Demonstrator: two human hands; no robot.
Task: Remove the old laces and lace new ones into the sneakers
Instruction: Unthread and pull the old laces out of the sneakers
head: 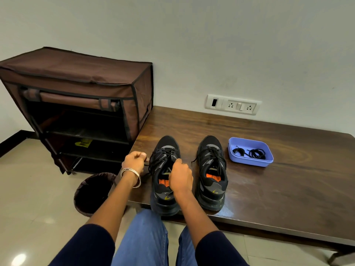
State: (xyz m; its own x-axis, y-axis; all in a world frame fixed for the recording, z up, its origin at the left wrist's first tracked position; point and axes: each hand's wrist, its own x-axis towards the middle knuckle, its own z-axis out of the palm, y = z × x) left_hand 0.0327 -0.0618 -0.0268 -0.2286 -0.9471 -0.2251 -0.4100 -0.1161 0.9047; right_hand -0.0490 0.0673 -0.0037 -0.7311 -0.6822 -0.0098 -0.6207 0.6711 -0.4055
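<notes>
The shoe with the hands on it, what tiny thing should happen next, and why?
Probably keep drawing the old lace out of the left sneaker. The left hand already pinches its loose end off to the side, and the right hand grips the tongue area, steadying the shoe.

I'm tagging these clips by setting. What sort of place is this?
Probably a room in a home, perhaps near the entry: a brown fabric shoe rack stands on a tiled floor beside a low wooden table, with a wall socket panel and a small bin.
</notes>
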